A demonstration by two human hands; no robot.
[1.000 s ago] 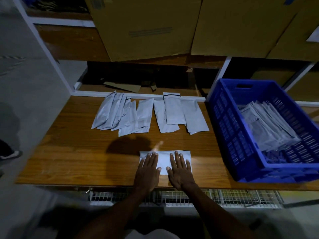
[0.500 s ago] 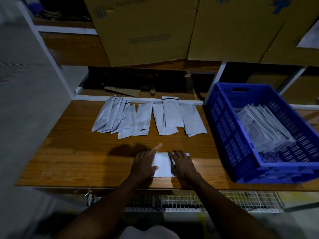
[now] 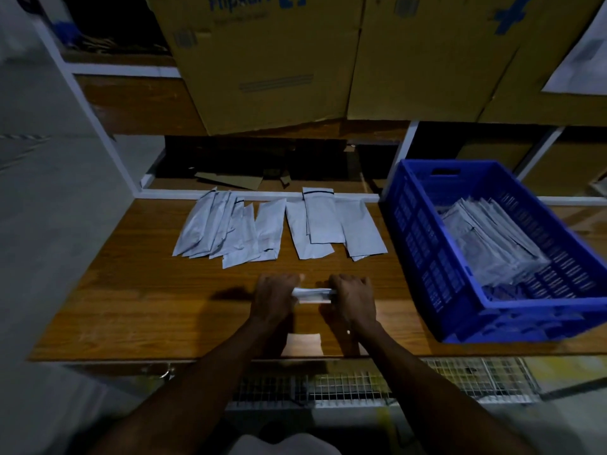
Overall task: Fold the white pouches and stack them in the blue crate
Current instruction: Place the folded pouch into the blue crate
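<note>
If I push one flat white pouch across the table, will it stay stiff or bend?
Probably it bends: the flat pouches lie thin and overlapped on the wooden table. Likely light too. Their smooth surface suggests easy sliding.

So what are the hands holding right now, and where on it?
One folded white pouch, held between both hands: the left hand grips its left end, the right hand its right end, just above the table.
</note>
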